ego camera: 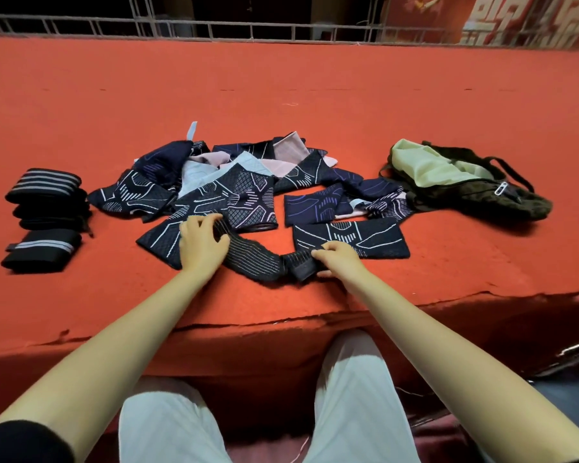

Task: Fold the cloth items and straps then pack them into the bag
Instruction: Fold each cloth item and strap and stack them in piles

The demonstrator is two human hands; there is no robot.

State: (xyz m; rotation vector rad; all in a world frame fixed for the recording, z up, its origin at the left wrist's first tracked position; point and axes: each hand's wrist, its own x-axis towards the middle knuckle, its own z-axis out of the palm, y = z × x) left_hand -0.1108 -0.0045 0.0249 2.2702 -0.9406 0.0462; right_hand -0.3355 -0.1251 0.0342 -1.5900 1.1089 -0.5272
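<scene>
You have a strap lying near the front edge of the red surface, running from under your left hand down and across to your right hand. It is a dark elastic band with thin pale lines, and it looks light, soft and stretchy, so it will sag and twist if you lift it by one end only. Its right end is already turned over into a short, thicker fold; that stiffer end is the best place to grip, and rolling or folding from there should keep the layers in line.

Your left hand lies on the strap's far end with fingers curled down over it, pressing it against the patterned cloth beneath. Your right hand pinches the folded end between thumb and fingers. Both forearms reach straight out, wrists low over the surface.

The heap of cloths sits just behind the strap, mid-surface, mostly loose and unfolded; they look thin and limp. Folded straps are stacked toward the left edge. The bag lies open toward the right edge, pale lining showing, well apart from the stack. It is floppy, so you will likely need one hand to hold its mouth open.
</scene>
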